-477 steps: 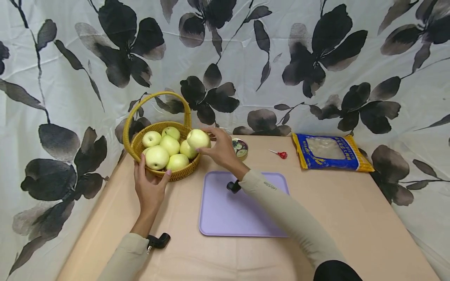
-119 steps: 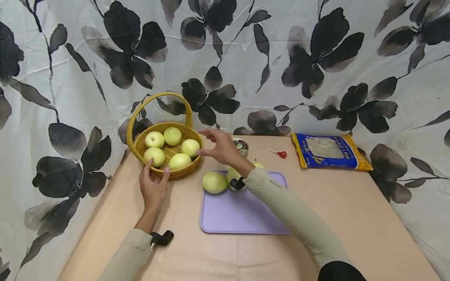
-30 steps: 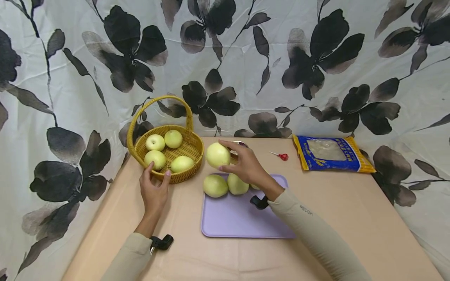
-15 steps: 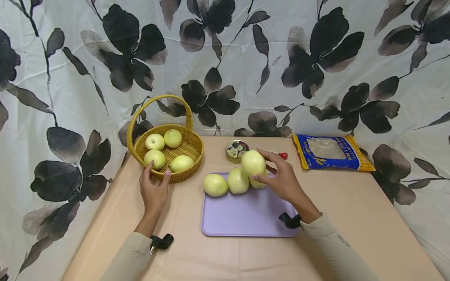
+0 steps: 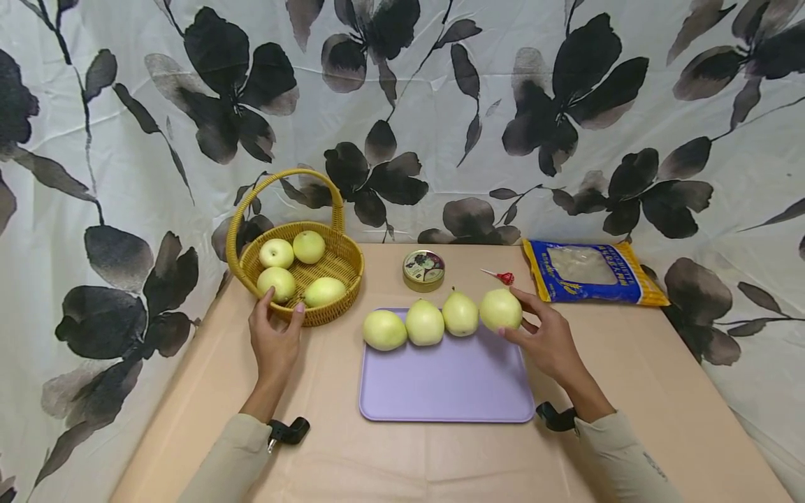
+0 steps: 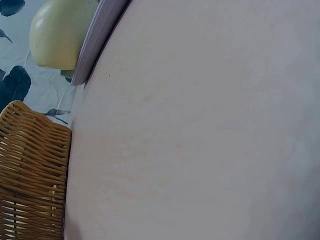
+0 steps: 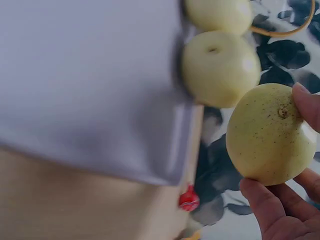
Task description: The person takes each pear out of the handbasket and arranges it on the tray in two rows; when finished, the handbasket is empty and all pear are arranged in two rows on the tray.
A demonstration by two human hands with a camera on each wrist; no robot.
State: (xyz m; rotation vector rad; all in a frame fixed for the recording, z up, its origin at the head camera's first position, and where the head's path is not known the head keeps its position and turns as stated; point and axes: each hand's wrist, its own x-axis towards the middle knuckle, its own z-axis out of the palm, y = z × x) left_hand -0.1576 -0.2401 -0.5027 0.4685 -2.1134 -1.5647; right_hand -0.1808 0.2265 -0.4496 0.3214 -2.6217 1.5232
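My right hand (image 5: 547, 342) holds a pale green pear (image 5: 501, 309) between thumb and fingers, over the far right corner of the lilac tray (image 5: 446, 388). In the right wrist view that pear (image 7: 272, 132) shows its speckled end. Three more pears stand in a row along the tray's far edge; the nearest to the held one is a pear (image 5: 461, 314) with its stem up. My left hand (image 5: 273, 342) grips the front rim of the yellow wicker basket (image 5: 342, 297), which has several pears (image 5: 277, 283) inside. The left wrist view shows the basket's side (image 6: 32, 170) without the hand.
Behind the tray stands a round tin (image 5: 424, 271). Small red-handled scissors (image 5: 503, 277) lie to its right, and a blue and yellow packet (image 5: 594, 272) lies at the far right. A floral cloth (image 5: 465, 126) hangs behind the table (image 5: 327, 433).
The basket's pears have become fewer, and three now stand on the tray. Over the last second my right hand has carried another pear rightward across the tray. The left hand stays at the basket.
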